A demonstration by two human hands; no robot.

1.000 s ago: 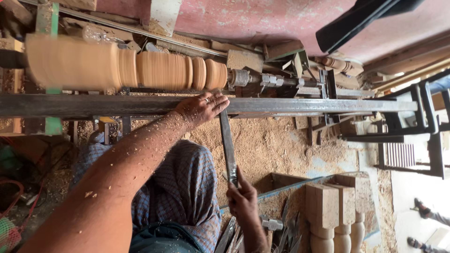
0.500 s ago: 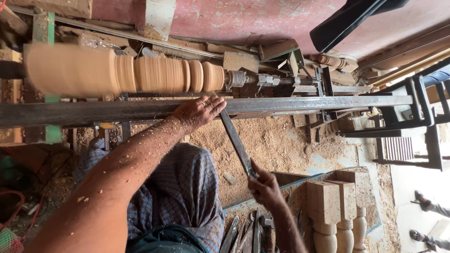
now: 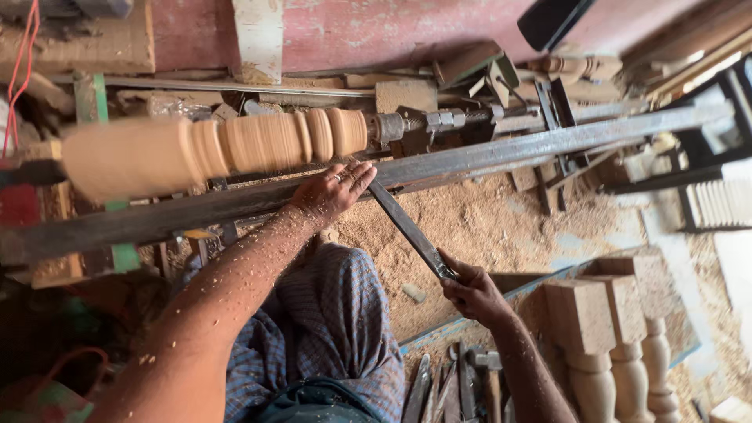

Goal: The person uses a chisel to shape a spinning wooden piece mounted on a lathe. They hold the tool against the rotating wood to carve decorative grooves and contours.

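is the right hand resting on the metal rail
No, the right hand grips the chisel handle end below the rail; the left hand rests there.

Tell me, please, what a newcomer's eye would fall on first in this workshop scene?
Most striking is the pale turned wooden piece, blurred, mounted on the lathe at upper left. Just below it, the left hand rests on the long steel tool rest bar, steadying a long chisel whose handle the right hand grips. Sawdust covers the floor, and finished balusters stand at lower right.

Left hand (image 3: 333,192) steadies a chisel (image 3: 407,227) on the tool rest (image 3: 501,153); right hand (image 3: 470,294) grips its handle end.
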